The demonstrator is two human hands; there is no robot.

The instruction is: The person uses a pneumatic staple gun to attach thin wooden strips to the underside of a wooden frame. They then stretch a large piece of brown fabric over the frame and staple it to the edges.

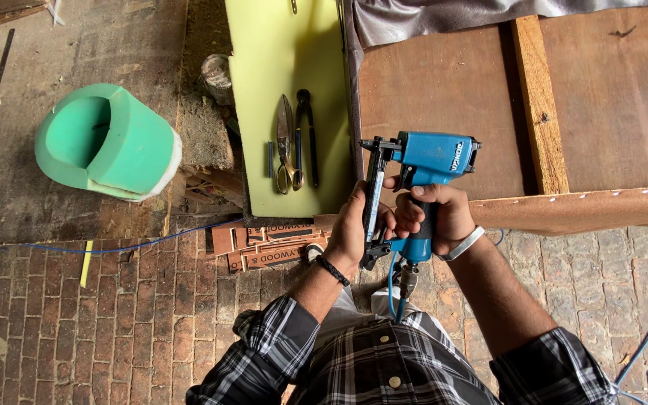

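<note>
The plaid-shirted forearms run off the bottom edge. The right hand [438, 214] wraps the handle of a blue pneumatic stapler [414, 180], its grip tight and covering most of the handle. The left hand [355, 229] closes around the stapler's dark magazine [374, 199], hiding its lower end. A blue air hose [393, 289] drops from the handle's base between the arms. Below lies a brick floor [114, 322] with stacked printed plywood strips [268, 244]. Just beyond the stapler, a brown plywood frame [444, 82] with a pale batten [540, 105] is cut off at right. On yellow foam [279, 52] lie scissors [285, 146] and pincers [307, 135]; a green foam roll [110, 139] sits at left.
</note>
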